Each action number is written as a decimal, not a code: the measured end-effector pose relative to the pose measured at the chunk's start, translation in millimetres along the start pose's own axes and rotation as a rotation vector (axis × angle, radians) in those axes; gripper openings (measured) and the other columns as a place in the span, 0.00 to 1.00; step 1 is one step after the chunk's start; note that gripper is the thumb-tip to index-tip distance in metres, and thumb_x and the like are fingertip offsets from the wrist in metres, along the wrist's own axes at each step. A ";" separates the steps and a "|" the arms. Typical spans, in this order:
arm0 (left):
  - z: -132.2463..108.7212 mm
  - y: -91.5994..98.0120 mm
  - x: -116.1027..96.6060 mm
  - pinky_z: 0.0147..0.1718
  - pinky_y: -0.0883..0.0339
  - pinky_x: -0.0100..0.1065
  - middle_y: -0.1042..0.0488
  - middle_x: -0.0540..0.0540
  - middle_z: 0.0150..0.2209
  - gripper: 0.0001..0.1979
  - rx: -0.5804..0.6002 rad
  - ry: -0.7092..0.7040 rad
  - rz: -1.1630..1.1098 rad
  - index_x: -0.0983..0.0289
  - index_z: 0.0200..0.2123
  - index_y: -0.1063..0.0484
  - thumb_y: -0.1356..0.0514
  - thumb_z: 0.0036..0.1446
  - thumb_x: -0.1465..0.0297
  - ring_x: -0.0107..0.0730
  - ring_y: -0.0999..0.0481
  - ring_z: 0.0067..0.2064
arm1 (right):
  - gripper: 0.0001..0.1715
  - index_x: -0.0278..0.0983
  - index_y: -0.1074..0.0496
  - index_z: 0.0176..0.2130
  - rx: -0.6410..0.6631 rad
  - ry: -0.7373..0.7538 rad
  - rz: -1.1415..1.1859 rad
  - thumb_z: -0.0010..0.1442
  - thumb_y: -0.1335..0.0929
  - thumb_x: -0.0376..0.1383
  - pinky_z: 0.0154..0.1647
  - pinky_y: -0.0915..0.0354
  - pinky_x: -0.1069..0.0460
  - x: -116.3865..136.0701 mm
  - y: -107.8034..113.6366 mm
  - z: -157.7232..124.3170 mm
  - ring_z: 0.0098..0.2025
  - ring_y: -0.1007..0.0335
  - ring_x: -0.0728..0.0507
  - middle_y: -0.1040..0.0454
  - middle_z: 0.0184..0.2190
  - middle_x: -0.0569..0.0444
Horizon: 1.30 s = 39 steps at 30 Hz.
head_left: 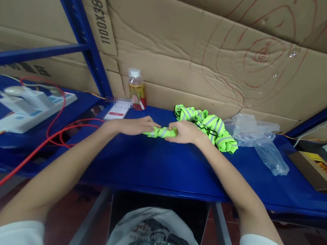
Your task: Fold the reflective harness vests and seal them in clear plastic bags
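Between my two hands runs a bunched fluorescent yellow-green reflective strap (162,132) with silver-grey stripes, just over the blue tabletop. My left hand (139,126) is closed on its left end, fingers pointing right. Around the right end wraps my right hand (185,132), its thumb and fingers curled. Right behind my right hand lies a tangled heap of the same reflective straps (211,124), with some black parts among them. Whether the held piece joins the heap is hidden by my right hand.
Behind stand a drink bottle (137,89) and a phone (117,109) with a lit screen. Clear plastic bags (257,138) lie right of the heap, and an open cardboard box (318,171) sits far right. Red cable (38,149) and a power strip (33,110) occupy the left. Cardboard (173,40) walls the back.
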State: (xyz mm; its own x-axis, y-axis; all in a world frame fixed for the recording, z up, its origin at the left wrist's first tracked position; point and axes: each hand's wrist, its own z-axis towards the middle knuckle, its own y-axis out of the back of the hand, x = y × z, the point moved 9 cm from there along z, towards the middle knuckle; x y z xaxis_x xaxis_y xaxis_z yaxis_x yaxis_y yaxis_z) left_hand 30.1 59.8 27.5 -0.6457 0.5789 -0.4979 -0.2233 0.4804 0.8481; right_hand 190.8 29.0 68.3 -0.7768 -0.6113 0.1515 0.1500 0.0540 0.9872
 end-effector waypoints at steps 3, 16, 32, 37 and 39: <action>-1.3 3.5 2.4 0.58 0.34 0.35 0.23 0.58 0.61 0.35 0.000 -0.002 0.036 0.57 0.71 0.29 0.42 0.67 0.47 0.45 0.25 0.59 | 0.23 0.40 0.13 0.43 0.077 -0.011 0.147 0.72 0.31 0.52 0.34 0.47 0.51 -6.2 0.1 -1.6 0.29 0.31 0.46 0.21 0.27 0.54; -0.6 20.7 2.0 0.41 0.35 0.34 0.16 0.55 0.45 0.39 -0.182 0.096 0.199 0.60 0.55 0.21 0.25 0.41 0.46 0.45 0.19 0.44 | 0.47 0.33 0.29 0.68 -0.051 -0.017 0.316 0.54 0.17 0.38 0.54 0.33 0.49 -13.8 -9.9 15.6 0.55 0.24 0.37 0.21 0.59 0.41; -2.3 20.5 -19.3 0.37 0.32 0.35 0.20 0.50 0.41 0.33 -0.345 -0.028 0.048 0.58 0.52 0.33 0.26 0.44 0.60 0.41 0.19 0.38 | 0.59 0.32 0.47 0.75 0.030 -0.100 0.067 0.60 0.23 0.51 0.43 0.29 0.46 43.7 -11.9 -4.8 0.54 0.17 0.28 0.20 0.59 0.35; -2.0 13.4 -28.9 0.40 0.31 0.35 0.20 0.51 0.43 0.44 -0.381 -0.038 0.091 0.56 0.68 0.39 0.29 0.49 0.68 0.43 0.17 0.42 | 0.45 0.29 0.41 0.72 -0.100 -0.225 -0.059 0.70 0.29 0.54 0.47 0.25 0.44 43.8 -18.7 -2.1 0.51 0.15 0.29 0.17 0.53 0.37; -1.2 12.0 -33.3 0.43 0.30 0.36 0.19 0.53 0.46 0.49 -0.402 -0.057 0.104 0.53 0.74 0.44 0.29 0.51 0.69 0.45 0.16 0.46 | 0.39 0.33 0.38 0.71 -0.106 -0.210 -0.106 0.73 0.31 0.52 0.47 0.25 0.44 41.7 -23.7 0.1 0.51 0.15 0.30 0.16 0.53 0.39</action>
State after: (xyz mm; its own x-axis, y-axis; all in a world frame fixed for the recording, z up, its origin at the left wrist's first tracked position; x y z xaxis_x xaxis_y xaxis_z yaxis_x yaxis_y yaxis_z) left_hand 48.0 45.5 54.4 -0.6412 0.6516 -0.4054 -0.4337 0.1282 0.8919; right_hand 154.8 2.4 51.2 -0.8999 -0.4313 0.0653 0.1154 -0.0911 0.9891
